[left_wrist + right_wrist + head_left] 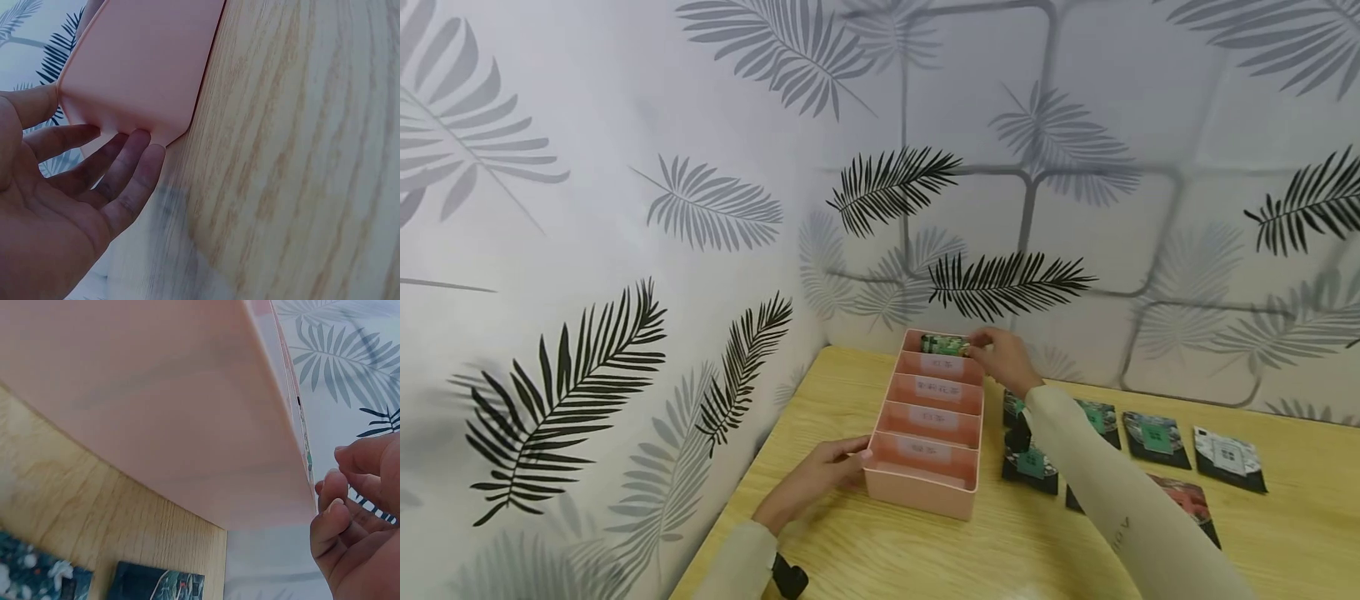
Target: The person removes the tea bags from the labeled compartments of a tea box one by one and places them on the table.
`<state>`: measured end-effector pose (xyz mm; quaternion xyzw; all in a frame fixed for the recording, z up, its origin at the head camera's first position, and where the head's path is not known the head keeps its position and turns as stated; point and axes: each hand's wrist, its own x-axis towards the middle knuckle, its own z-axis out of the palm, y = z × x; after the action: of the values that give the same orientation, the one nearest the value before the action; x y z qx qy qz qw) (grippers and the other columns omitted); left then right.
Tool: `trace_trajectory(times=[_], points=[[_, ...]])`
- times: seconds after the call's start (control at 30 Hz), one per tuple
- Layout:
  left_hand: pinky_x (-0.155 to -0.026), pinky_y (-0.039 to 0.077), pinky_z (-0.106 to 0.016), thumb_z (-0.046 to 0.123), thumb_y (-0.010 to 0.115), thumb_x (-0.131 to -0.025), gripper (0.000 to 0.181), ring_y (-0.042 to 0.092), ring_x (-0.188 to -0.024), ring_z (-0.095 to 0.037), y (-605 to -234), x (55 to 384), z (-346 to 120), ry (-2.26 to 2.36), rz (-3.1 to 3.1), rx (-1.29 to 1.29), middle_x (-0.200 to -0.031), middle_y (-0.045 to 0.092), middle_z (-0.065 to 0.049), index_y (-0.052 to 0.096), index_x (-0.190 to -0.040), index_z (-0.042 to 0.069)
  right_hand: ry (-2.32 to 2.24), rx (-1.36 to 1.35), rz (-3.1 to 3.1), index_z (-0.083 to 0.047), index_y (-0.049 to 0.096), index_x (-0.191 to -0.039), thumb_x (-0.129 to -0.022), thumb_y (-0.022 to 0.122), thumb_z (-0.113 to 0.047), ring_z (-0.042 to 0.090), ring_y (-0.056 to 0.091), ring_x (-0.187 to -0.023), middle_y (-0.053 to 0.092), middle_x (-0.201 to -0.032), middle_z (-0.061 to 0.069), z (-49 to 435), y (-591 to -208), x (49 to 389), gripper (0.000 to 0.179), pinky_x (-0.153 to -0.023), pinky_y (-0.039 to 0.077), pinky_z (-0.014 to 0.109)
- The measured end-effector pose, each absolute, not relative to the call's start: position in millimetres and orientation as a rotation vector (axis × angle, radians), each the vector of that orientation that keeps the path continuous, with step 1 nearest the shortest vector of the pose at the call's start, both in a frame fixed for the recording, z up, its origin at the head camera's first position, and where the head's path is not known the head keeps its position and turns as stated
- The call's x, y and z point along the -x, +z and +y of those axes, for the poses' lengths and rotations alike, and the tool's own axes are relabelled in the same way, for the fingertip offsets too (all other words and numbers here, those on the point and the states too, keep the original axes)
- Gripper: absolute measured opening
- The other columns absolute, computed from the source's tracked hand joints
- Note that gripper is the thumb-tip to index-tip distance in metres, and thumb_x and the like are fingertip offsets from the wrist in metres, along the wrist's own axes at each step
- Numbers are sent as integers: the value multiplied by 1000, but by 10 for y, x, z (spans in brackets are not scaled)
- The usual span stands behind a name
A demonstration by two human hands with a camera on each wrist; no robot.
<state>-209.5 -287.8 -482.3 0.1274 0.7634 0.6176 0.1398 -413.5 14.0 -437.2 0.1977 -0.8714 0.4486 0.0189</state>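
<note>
A pink divided storage box (921, 497) stands lengthwise on the table, with several labelled compartments. At its near left corner is my left hand (823, 479), thumb at the rim and fingertips against the outer wall; in the left wrist view the left hand (81, 187) grips that corner with bent fingers. A flat green patterned packet (942, 345) stands in the farthest compartment. My right hand (1003, 358) is at the packet's right end. In the right wrist view the right hand (362, 519) has loosely bent fingers beside the box edge, with nothing visible between thumb and fingers.
Right of the box lie several flat dark packets, among them a green-labelled one (1156, 437), a whitish one (1228, 458) and a red one (1183, 500). The right forearm partly covers some. A leaf-patterned wall (970, 225) rises behind the wooden table (1300, 533).
</note>
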Motion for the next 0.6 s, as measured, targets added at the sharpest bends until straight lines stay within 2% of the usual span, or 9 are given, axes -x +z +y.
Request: trace_trajectory(times=[0.07,0.3,0.6], points=[[-95,47,-45,35,49,-100,51,51,-122,-27,-4822,2095,-2881,1782,2211,-362,-145,43,-10,40,-146,14,1391,-583,-2717,-3,61,-121,-95,61,-23,31,64,-74,62,-112,13,98,-4381,4185,33,-56,54,38],[-93,49,-44,35,49,-100,51,53,-120,-24,-4790,2101,-2861,1776,2201,-362,-143,46,-7,40,-146,15,1311,-446,-2762,-3,63,-118,-94,61,-19,29,62,-98,64,-112,15,27,-4442,4336,29,-77,54,42],[-91,50,-45,37,49,-100,51,56,-116,-22,-4778,2087,-2884,1761,2209,-335,-140,49,-8,41,-146,16,1200,-477,-2785,-1,65,-117,-94,60,-14,30,64,-96,66,-110,17,-38,-4436,4399,27,-80,53,46]])
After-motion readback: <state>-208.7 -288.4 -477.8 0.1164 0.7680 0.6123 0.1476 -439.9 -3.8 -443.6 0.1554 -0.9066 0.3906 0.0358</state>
